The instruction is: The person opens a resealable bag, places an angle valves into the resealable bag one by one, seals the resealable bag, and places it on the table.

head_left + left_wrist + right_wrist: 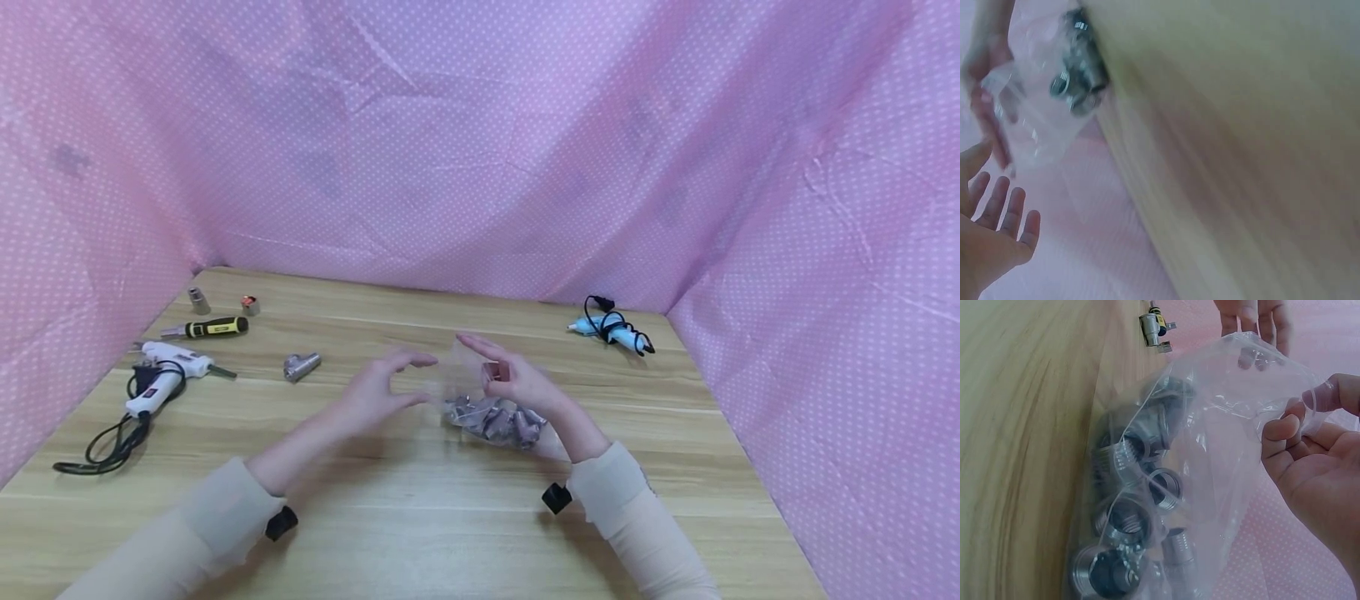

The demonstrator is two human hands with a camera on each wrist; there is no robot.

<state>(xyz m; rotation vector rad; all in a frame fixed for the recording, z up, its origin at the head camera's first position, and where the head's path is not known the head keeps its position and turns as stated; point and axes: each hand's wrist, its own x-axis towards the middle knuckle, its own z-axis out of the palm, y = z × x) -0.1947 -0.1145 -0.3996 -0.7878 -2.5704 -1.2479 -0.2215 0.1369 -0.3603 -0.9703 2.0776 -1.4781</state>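
Note:
A clear plastic bag (pixel 498 423) of metal pipe fittings (pixel 1125 519) rests on the wooden table. My right hand (pixel 521 385) holds the bag's upper edge, some fingers curled at the plastic in the right wrist view. Facing it from the left is my left hand (pixel 371 393), thumb and fingers spread apart beside the bag's mouth. The left wrist view shows that hand's (pixel 994 240) fingers relaxed, with nothing in them. Threaded openings of several fittings show through the plastic. Left of my left hand lies a loose metal tee fitting (pixel 302 367).
At the left lie a white glue gun (pixel 161 379) with a black cord, a yellow-black screwdriver (pixel 213 327) and two small metal fittings, one a silver cylinder (pixel 198 301). A blue glue gun (pixel 613 327) lies back right. Pink dotted cloth (pixel 480 167) hangs around the table.

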